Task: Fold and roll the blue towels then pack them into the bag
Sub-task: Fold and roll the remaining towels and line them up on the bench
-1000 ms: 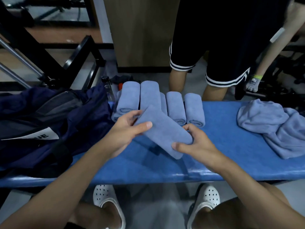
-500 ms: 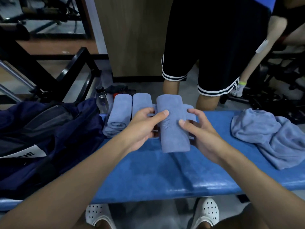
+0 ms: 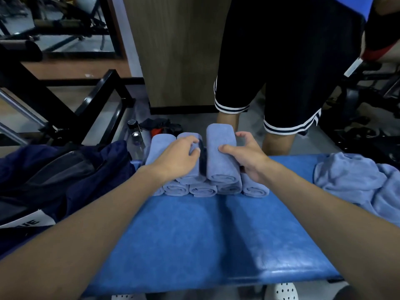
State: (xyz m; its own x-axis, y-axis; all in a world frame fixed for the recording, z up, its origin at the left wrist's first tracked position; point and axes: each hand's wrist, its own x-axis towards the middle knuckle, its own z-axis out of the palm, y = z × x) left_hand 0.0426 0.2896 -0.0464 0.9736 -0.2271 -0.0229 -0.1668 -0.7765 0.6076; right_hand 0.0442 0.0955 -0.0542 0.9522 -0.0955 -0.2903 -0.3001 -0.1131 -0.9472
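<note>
Centre frame, on bench [image 3: 216,234]: rolled towels [image 3: 202,189] stacked in two tiers. Right hand [image 3: 244,156] grips top roll [image 3: 220,156], thumb and fingers curled round it; left hand [image 3: 177,156] curls over neighbouring roll [image 3: 190,178]. Step: stacking. Next, likely: fold loose towels [image 3: 357,182], right; bag [image 3: 65,169], left, awaits packing.

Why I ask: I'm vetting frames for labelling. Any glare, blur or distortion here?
Head view: dim light; a glare streak on the bench near its front edge; the bag nearly lost in shadow; wide-angle bowing toward the borders; left hand, right hand and towels fairly sharp.
</note>
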